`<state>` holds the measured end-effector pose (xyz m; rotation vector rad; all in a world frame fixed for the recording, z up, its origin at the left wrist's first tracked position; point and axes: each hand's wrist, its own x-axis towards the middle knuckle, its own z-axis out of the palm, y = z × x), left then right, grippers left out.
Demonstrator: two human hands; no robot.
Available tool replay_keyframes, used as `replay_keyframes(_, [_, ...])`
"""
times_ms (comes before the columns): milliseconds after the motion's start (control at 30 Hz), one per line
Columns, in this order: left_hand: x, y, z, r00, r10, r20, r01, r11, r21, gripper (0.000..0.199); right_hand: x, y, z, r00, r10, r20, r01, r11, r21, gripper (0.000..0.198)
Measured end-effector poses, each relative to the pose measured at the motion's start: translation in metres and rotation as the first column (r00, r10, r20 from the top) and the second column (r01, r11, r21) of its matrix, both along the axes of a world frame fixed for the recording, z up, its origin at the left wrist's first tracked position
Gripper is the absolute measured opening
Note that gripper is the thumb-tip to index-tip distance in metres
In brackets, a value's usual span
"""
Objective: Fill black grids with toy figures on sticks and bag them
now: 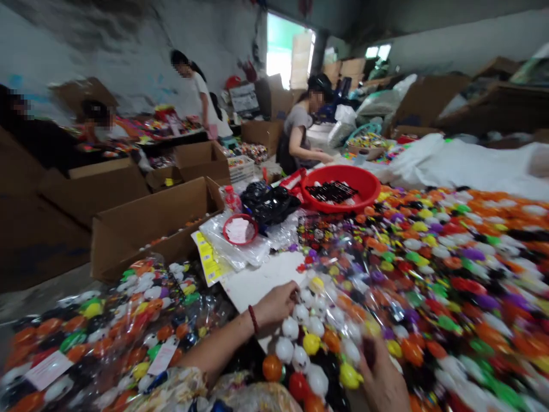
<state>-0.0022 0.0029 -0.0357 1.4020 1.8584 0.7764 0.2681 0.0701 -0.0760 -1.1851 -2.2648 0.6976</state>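
My left hand (281, 303), with a red bead bracelet (253, 319) on the wrist, has its fingers curled closed at the left edge of a clear plastic bag (338, 309). Small round plastic toys (300, 359) in white, yellow, orange, red and black are heaped between my hands, some seen through the film. My right hand (384, 375) is at the right side of this heap, close against the toys. Motion blurs its fingers, so its grip is unclear. Beneath my left hand lies a white board (266, 277).
Loose colourful toys (454, 274) spread across the right. Filled clear bags with paper cards (47, 369) lie at left, before a cardboard box (154, 220). Beyond the board are a small red bowl (241, 241), a black bag (270, 203) and a red basin (364, 186). Several people work farther back.
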Motion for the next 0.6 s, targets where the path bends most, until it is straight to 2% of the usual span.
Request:
replay_keyframes(33, [0.0, 0.001, 0.002, 1.0, 0.007, 0.007, -0.007, 0.999, 0.042, 0.017, -0.007, -0.006, 0.01, 0.998, -0.054, -0.017, 0.053, 0.998, -0.013, 0.026])
replay_keyframes(67, [-0.001, 0.003, 0.004, 1.0, -0.011, 0.017, 0.01, 0.999, 0.042, 0.012, -0.014, -0.012, 0.019, 0.991, -0.124, -0.044, 0.124, 0.992, 0.006, 0.028])
replay_keyframes(133, [-0.005, 0.005, 0.002, 0.999, -0.024, 0.026, 0.023, 0.999, 0.03, 0.012, -0.025, -0.019, 0.032, 0.981, -0.177, -0.081, 0.179, 0.984, 0.021, 0.032])
replay_keyframes(300, [-0.015, 0.005, -0.003, 0.998, -0.032, 0.057, 0.031, 0.999, 0.025, 0.026, -0.029, -0.028, 0.04, 0.957, -0.288, -0.034, 0.286, 0.956, -0.061, 0.034])
replay_keyframes(400, [-0.016, -0.002, -0.002, 0.998, -0.066, 0.004, 0.066, 0.996, 0.066, 0.036, -0.025, -0.035, 0.039, 0.962, -0.27, -0.038, 0.272, 0.961, 0.05, 0.033])
replay_keyframes(500, [-0.017, -0.009, 0.003, 0.985, -0.129, -0.114, 0.146, 0.976, 0.159, 0.037, -0.02, -0.044, 0.04, 0.985, -0.17, -0.011, 0.168, 0.959, 0.229, 0.031])
replay_keyframes(600, [-0.021, -0.019, 0.01, 0.951, -0.219, -0.22, 0.267, 0.938, 0.22, 0.035, -0.014, -0.054, 0.044, 0.993, -0.095, 0.071, 0.062, 0.928, 0.368, 0.03])
